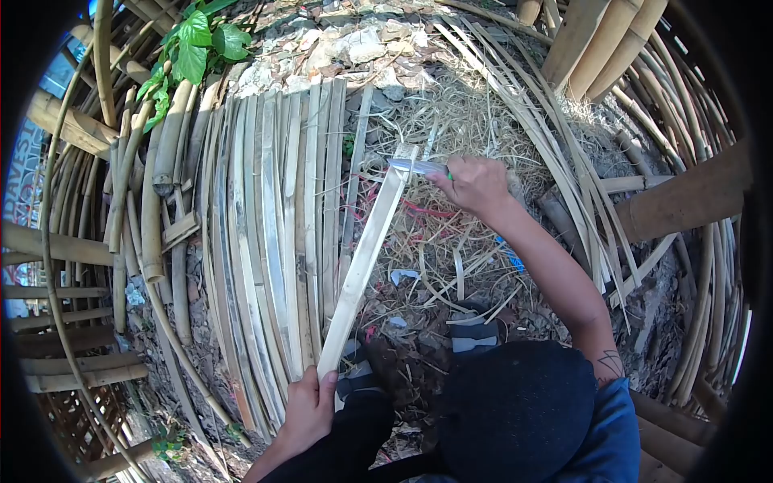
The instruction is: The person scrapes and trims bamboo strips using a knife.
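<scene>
My left hand [309,406] is closed around the near end of a pale bamboo strip [360,270], which slants up and away across the middle of the view. My right hand [473,183] grips a knife [415,166] by a handle mostly hidden in the fingers, with a bit of green showing. Its blade lies across the strip's far end, where a thin sliver [411,157] stands apart from the strip.
Many split bamboo strips [266,241] lie side by side on the left. Shavings [451,121] litter the ground ahead, with longer strips [555,145] to the right. Bamboo poles [596,48] stand at far right. A leafy plant [193,44] grows at far left.
</scene>
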`<state>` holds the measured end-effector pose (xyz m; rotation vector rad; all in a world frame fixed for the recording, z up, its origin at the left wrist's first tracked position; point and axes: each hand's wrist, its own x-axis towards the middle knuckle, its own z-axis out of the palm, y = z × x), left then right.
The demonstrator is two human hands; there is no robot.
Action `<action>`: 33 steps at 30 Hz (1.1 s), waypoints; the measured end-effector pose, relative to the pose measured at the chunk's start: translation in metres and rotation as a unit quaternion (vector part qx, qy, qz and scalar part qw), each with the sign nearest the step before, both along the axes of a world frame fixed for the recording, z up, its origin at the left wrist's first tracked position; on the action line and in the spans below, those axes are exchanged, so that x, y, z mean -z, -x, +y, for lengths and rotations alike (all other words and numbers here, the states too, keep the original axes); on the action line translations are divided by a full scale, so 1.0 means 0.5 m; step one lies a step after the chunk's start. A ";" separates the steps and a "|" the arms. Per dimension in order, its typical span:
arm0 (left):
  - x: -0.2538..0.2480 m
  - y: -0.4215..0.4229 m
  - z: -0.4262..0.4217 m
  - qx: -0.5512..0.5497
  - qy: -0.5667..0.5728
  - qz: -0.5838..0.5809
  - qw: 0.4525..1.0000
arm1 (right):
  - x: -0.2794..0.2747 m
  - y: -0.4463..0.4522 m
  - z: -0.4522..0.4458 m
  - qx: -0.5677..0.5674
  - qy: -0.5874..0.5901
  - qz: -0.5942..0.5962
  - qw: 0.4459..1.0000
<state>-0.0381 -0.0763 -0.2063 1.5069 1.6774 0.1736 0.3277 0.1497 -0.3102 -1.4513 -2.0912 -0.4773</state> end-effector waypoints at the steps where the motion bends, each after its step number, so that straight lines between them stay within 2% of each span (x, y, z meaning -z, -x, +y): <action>1: 0.000 -0.003 0.004 -0.001 -0.003 -0.001 1.000 | 0.000 -0.002 0.007 -0.002 -0.016 -0.011 1.000; 5: -0.004 -0.012 0.003 -0.005 0.021 0.011 1.000 | 0.023 -0.032 0.016 0.024 0.054 -0.029 0.998; 6: -0.005 -0.013 0.005 -0.003 0.026 0.017 1.000 | 0.029 -0.067 0.040 0.156 0.141 0.056 0.976; 7: -0.004 -0.005 -0.011 -0.004 0.027 0.015 1.000 | 0.033 -0.101 0.047 0.281 0.224 0.139 0.923; 9: 0.002 0.030 -0.029 0.015 -0.034 -0.028 0.999 | -0.013 -0.177 0.026 0.291 0.155 0.170 0.929; 10: 0.009 0.038 -0.024 0.027 -0.016 -0.009 0.999 | -0.028 -0.160 0.013 0.287 0.163 0.164 0.930; 13: 0.004 0.033 -0.016 -0.005 -0.026 -0.019 0.999 | -0.037 -0.072 -0.026 0.242 0.119 0.217 0.938; 15: 0.025 0.038 -0.018 -0.043 -0.012 -0.055 0.998 | -0.034 -0.030 -0.060 0.168 0.150 0.136 0.965; 17: 0.041 0.049 -0.010 -0.122 0.045 -0.145 0.981 | -0.057 0.026 -0.097 0.098 0.160 0.218 0.958; 19: 0.033 0.044 0.004 -0.146 0.057 -0.167 0.973 | -0.071 0.115 -0.142 -0.027 0.171 0.280 0.944; 21: 0.035 0.040 0.015 -0.119 0.034 -0.196 0.973 | -0.058 0.196 -0.188 -0.150 0.154 0.246 0.945; 23: 0.034 0.042 0.015 -0.132 0.064 -0.218 0.965 | -0.065 0.267 -0.227 -0.253 0.143 0.263 0.920; 26: 0.038 0.036 0.008 -0.109 0.083 -0.222 0.965 | -0.080 0.317 -0.254 -0.286 0.130 0.223 0.923; 29: 0.037 0.035 0.006 -0.114 0.101 -0.222 0.963 | -0.074 0.323 -0.252 -0.262 0.105 0.187 0.941; 31: 0.027 0.030 0.008 -0.086 0.067 -0.150 0.983 | -0.070 0.318 -0.251 -0.261 0.097 0.171 0.945; 33: 0.024 0.027 0.009 -0.067 0.050 -0.130 0.988 | -0.068 0.305 -0.247 -0.260 0.087 0.153 0.949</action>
